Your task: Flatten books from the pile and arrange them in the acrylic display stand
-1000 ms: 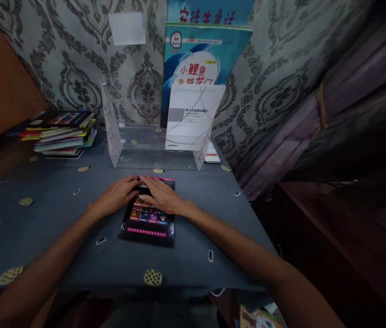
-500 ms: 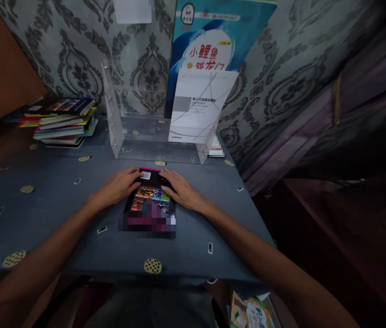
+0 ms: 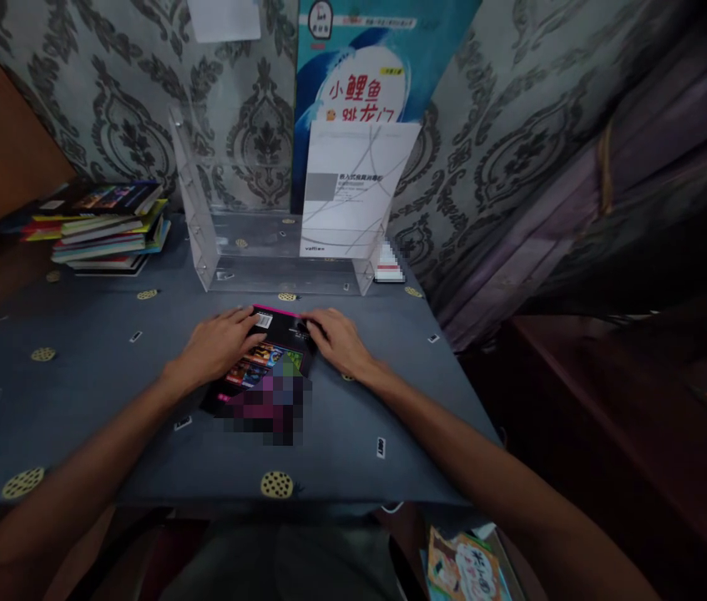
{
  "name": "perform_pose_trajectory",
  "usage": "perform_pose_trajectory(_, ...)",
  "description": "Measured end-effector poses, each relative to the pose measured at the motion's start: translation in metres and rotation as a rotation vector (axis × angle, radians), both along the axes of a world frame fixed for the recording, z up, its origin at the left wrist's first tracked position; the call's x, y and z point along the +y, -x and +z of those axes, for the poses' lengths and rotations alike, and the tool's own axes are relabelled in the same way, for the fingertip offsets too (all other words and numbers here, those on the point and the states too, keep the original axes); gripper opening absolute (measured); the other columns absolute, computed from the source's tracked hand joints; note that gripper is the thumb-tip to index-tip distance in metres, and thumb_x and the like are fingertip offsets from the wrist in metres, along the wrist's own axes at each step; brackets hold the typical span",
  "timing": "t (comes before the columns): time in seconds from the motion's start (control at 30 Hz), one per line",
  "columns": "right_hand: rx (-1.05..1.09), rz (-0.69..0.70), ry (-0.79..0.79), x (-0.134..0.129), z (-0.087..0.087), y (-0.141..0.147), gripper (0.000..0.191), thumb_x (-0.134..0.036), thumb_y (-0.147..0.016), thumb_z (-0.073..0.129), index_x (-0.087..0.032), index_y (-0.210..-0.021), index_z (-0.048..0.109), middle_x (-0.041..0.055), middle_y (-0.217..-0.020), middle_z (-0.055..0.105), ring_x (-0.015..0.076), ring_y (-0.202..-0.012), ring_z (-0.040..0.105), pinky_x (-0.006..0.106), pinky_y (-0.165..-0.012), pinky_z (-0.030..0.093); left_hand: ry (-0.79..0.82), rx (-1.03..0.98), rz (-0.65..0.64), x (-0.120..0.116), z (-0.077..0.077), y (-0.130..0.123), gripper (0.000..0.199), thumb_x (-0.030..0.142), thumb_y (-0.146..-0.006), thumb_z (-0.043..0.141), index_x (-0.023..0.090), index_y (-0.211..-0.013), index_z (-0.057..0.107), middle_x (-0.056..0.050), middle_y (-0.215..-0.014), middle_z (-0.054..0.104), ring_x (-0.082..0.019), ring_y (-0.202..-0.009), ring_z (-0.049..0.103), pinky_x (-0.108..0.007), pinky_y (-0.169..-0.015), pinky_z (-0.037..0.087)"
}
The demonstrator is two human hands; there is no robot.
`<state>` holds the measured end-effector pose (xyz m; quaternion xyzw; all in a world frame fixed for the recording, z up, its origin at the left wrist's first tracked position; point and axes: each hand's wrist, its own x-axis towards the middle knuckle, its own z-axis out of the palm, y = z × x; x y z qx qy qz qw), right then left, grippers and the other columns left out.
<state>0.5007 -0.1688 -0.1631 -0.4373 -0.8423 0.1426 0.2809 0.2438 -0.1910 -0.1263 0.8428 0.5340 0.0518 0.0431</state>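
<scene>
A dark book with a pink edge and small colourful pictures (image 3: 256, 365) lies on the blue patterned tablecloth, turned slightly, its lower part pixelated. My left hand (image 3: 219, 344) rests over its left side, fingers spread across the cover near the barcode. At the book's upper right corner is my right hand (image 3: 334, 338), its fingers apart and their tips touching the edge. Behind the book stands a clear acrylic rack (image 3: 284, 274), with a white booklet (image 3: 353, 196) and a taller blue book (image 3: 384, 50) upright at its right side.
A stack of books (image 3: 106, 229) sits at the back left of the table (image 3: 108, 351). A small partly pixelated item (image 3: 389, 265) is beside the rack. Curtains (image 3: 516, 250) hang at the right. More books (image 3: 466, 568) are below the table's front edge.
The dark book has turned, its near end swinging left. My right hand has moved off the cover to the corner, while my left hand reaches further over it. The view has shifted slightly.
</scene>
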Motion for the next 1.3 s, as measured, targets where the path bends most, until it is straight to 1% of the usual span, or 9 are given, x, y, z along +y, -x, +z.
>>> perform_pose_trajectory(0.13,0.071,-0.057,0.058,-0.007,0.008,0.002,0.031,-0.026,-0.101,0.046,-0.018,-0.120,0.069,0.0082,-0.101,0.076,0.0216,-0.090,0.069,0.035,-0.085,0.052,-0.029,0.095,-0.029,0.003,0.004,-0.009,0.041,0.044,-0.103,0.041,0.019,-0.130,0.060,-0.013,-0.153,0.050,-0.034,-0.140,0.045,-0.053,-0.109,0.042)
perform_pose_trajectory(0.23,0.186,-0.062,0.150,-0.011,0.009,0.004,0.031,-0.028,-0.101,0.046,-0.019,-0.120,0.069,0.0055,-0.094,0.077,0.0181,-0.080,0.071,0.031,-0.077,0.053,-0.056,0.135,-0.001,0.004,0.009,-0.017,0.042,0.046,-0.103,0.042,0.016,-0.125,0.062,-0.015,-0.150,0.051,-0.036,-0.135,0.049,-0.053,-0.105,0.045)
perform_pose_trajectory(0.4,0.459,-0.042,0.338,-0.009,-0.003,0.002,0.031,-0.028,-0.100,0.044,-0.017,-0.118,0.068,0.0081,-0.094,0.076,0.0180,-0.082,0.073,0.028,-0.069,0.056,-0.119,0.221,-0.004,-0.003,0.011,-0.034,0.052,0.050,-0.102,0.041,0.005,-0.119,0.063,-0.023,-0.129,0.061,-0.038,-0.118,0.056,-0.051,-0.094,0.049)
perform_pose_trajectory(0.53,0.585,0.002,0.416,-0.005,-0.012,-0.002,0.031,-0.032,-0.100,0.045,-0.017,-0.117,0.067,0.0085,-0.095,0.076,0.0176,-0.081,0.073,0.027,-0.064,0.056,-0.132,0.214,-0.031,-0.010,0.007,-0.044,0.049,0.046,-0.103,0.041,0.006,-0.122,0.061,-0.021,-0.129,0.060,-0.035,-0.116,0.056,-0.046,-0.090,0.051)
perform_pose_trajectory(0.7,0.446,0.000,0.293,-0.007,-0.010,-0.002,0.026,-0.026,-0.096,0.052,-0.020,-0.115,0.069,0.0063,-0.098,0.076,0.0176,-0.085,0.070,0.031,-0.075,0.055,-0.124,0.141,-0.110,-0.004,0.001,-0.034,0.043,0.038,-0.103,0.042,0.010,-0.133,0.057,-0.019,-0.136,0.058,-0.033,-0.122,0.054,-0.050,-0.097,0.050)
perform_pose_trajectory(0.83,0.309,0.030,0.176,-0.012,-0.006,-0.001,0.023,-0.019,-0.095,0.055,-0.020,-0.111,0.071,0.0071,-0.105,0.075,0.0188,-0.092,0.068,0.033,-0.082,0.052,-0.089,0.067,-0.251,-0.001,-0.001,-0.013,0.043,0.034,-0.104,0.039,0.017,-0.140,0.054,-0.015,-0.141,0.055,-0.030,-0.127,0.051,-0.049,-0.102,0.049)
perform_pose_trajectory(1.0,0.167,0.097,0.059,-0.015,-0.004,0.001,0.021,-0.021,-0.096,0.055,-0.018,-0.110,0.070,0.0087,-0.101,0.073,0.0211,-0.091,0.064,0.035,-0.082,0.050,-0.059,0.000,-0.369,-0.029,0.000,0.001,0.042,0.033,-0.105,0.038,0.026,-0.143,0.054,-0.012,-0.147,0.050,-0.028,-0.135,0.048,-0.051,-0.110,0.044)
perform_pose_trajectory(1.2,0.086,0.175,-0.024,-0.015,-0.006,-0.001,0.022,-0.024,-0.097,0.054,-0.018,-0.111,0.070,0.0099,-0.105,0.071,0.0228,-0.095,0.061,0.039,-0.086,0.050,-0.025,-0.115,-0.375,-0.057,0.002,0.019,0.039,0.029,-0.104,0.038,0.031,-0.137,0.059,-0.007,-0.147,0.054,-0.025,-0.135,0.050,-0.050,-0.111,0.045)
perform_pose_trajectory(1.3,0.094,0.187,-0.043,-0.015,-0.008,-0.001,0.022,-0.022,-0.096,0.054,-0.020,-0.110,0.070,0.0095,-0.106,0.072,0.0231,-0.094,0.062,0.039,-0.084,0.051,-0.056,-0.213,-0.174,-0.066,0.002,0.045,0.038,0.034,-0.104,0.037,0.024,-0.131,0.063,-0.009,-0.136,0.063,-0.023,-0.124,0.059,-0.046,-0.105,0.050)
